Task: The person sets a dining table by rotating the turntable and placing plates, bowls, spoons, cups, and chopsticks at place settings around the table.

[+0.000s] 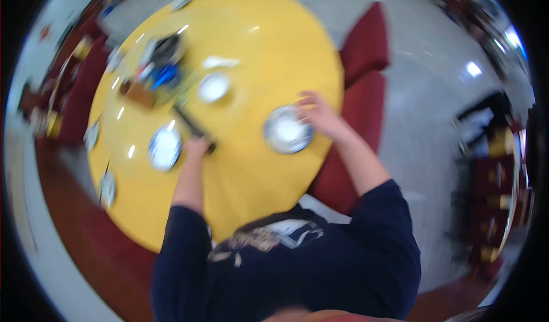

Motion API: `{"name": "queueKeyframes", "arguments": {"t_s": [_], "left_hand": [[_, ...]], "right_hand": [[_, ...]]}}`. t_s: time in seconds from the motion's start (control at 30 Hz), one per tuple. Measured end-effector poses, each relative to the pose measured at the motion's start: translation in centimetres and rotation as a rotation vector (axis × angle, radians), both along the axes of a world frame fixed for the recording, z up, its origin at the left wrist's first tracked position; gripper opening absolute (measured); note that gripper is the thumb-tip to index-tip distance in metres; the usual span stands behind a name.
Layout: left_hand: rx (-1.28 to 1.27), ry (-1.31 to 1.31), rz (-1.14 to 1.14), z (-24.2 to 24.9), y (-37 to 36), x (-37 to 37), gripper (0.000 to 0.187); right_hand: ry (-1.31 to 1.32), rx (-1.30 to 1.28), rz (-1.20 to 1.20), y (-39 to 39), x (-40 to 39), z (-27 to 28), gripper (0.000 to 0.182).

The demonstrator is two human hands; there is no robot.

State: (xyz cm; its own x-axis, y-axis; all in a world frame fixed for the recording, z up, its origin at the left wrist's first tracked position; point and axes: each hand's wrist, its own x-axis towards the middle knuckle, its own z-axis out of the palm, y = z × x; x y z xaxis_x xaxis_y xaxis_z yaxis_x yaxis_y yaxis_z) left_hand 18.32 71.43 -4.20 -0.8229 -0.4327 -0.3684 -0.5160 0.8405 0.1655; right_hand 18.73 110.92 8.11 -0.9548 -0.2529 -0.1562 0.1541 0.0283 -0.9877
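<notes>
My left hand (197, 146) is closed around a long dark stick-like thing (187, 122), which slants up and left over the yellow round table (257, 53). Motion blur hides its exact kind. Just left of that hand is a white plate with a dark rim (164, 148). My right hand (320, 116) hovers at the right edge of a dish setting (287, 130), fingers apart and slightly bent, holding nothing. Farther in, a small white dish (214, 87) lies between the two hands.
A cluster of items, including a brown box (138, 95), a blue thing (166, 76) and a dark bag-like thing (167, 48), occupies the table's left part. More plates line its left rim. Dark red chairs (366, 104) stand close on the right.
</notes>
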Motion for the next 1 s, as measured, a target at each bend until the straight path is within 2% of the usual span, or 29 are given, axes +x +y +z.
{"name": "queueKeyframes", "arguments": {"t_s": [0.03,0.07,0.1,0.17,0.2,0.23,0.33,0.37,0.47,0.57,0.67,0.77,0.83,0.87,0.97,1.0], "left_hand": [[0.019,-0.040,-0.012,0.0,-0.3,-0.2,0.053],[0.133,0.037,0.060,0.0,-0.1,-0.2,0.055],[0.116,0.076,0.046,-5.2,-3.3,-1.7,0.056],[0.277,0.111,0.134,-8.1,-5.7,-2.7,0.049],[0.289,0.122,0.148,-5.3,-3.4,-1.9,0.043],[0.349,0.068,0.225,1.3,1.2,-0.2,0.041],[0.246,0.153,0.234,-0.6,-0.3,-1.3,0.046],[0.244,0.194,0.221,-0.9,-0.4,-1.1,0.064],[0.266,0.181,0.214,3.8,3.5,0.4,0.076],[-0.039,0.184,0.100,-2.8,-1.0,-1.3,0.082],[-0.110,0.148,0.035,-0.2,1.0,-0.3,0.078],[-0.090,0.367,-0.102,0.2,1.6,1.0,0.073],[-0.248,0.339,-0.187,2.9,4.0,1.7,0.061],[-0.314,0.344,-0.205,1.0,3.3,1.5,0.060],[-0.132,0.429,-0.215,-1.9,2.7,1.5,0.064],[-0.086,0.474,-0.204,-2.8,2.6,1.6,0.065]], "right_hand": [[0.022,-0.025,0.007,0.3,0.0,-0.9,0.049],[0.026,0.028,0.046,0.5,0.1,0.0,0.050],[-0.028,-0.044,0.009,0.3,0.5,0.4,0.052],[0.017,0.006,0.012,0.4,1.0,1.3,0.052],[0.023,0.054,0.007,0.8,1.0,1.6,0.052],[0.027,0.095,0.026,0.8,1.0,1.8,0.052],[0.049,0.148,0.006,0.1,0.7,1.4,0.051],[0.043,0.138,0.006,0.1,0.8,1.6,0.051],[0.035,0.143,0.007,0.4,1.0,2.2,0.052],[0.045,0.187,0.011,0.4,0.8,1.9,0.053],[0.043,0.202,0.004,0.3,0.9,1.8,0.052],[0.050,0.228,-0.015,0.5,0.8,1.8,0.052],[0.069,0.248,-0.016,0.4,0.6,1.4,0.051],[0.065,0.246,-0.020,0.4,0.3,0.8,0.051],[-0.019,0.138,-0.041,-0.1,-0.1,-0.4,0.050],[-0.035,0.164,-0.044,-0.2,0.3,0.7,0.049]]}}
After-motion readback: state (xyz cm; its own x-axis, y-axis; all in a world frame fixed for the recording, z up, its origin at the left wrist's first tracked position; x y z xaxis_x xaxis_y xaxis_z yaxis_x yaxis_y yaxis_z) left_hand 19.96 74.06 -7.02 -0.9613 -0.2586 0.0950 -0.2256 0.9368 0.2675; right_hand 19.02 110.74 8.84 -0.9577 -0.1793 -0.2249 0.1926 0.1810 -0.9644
